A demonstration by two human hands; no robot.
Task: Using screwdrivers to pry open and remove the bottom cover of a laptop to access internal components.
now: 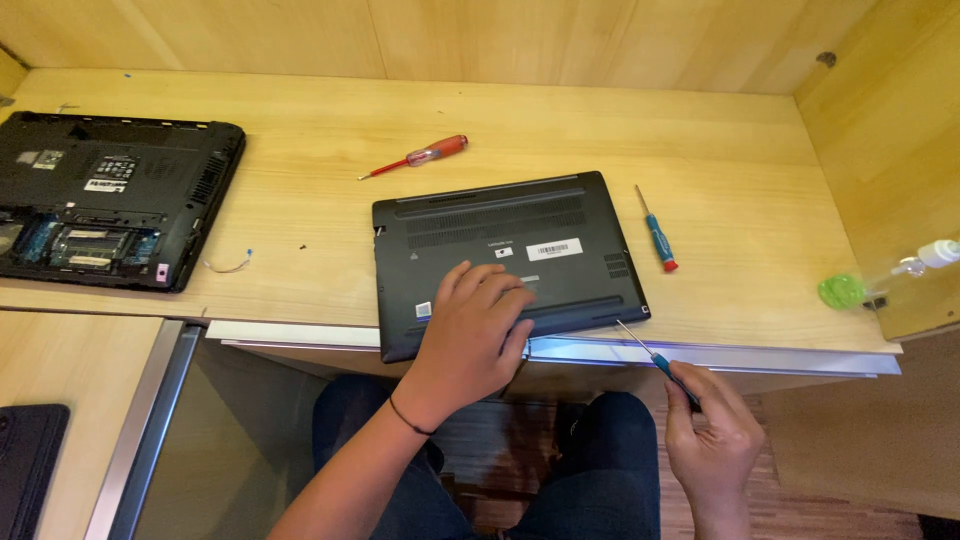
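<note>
Warm, even light falls from above onto my table (700, 140) — the wood glows yellow and shadows stay soft and short. Below the table's edge my lap sinks into dimness. The picture is sharp — straight lines bow slightly near the edges.

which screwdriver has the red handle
The screwdriver lying behind the closed laptop. The one right of the laptop is blue with a red cap, and the one in the right hand is blue.
</note>
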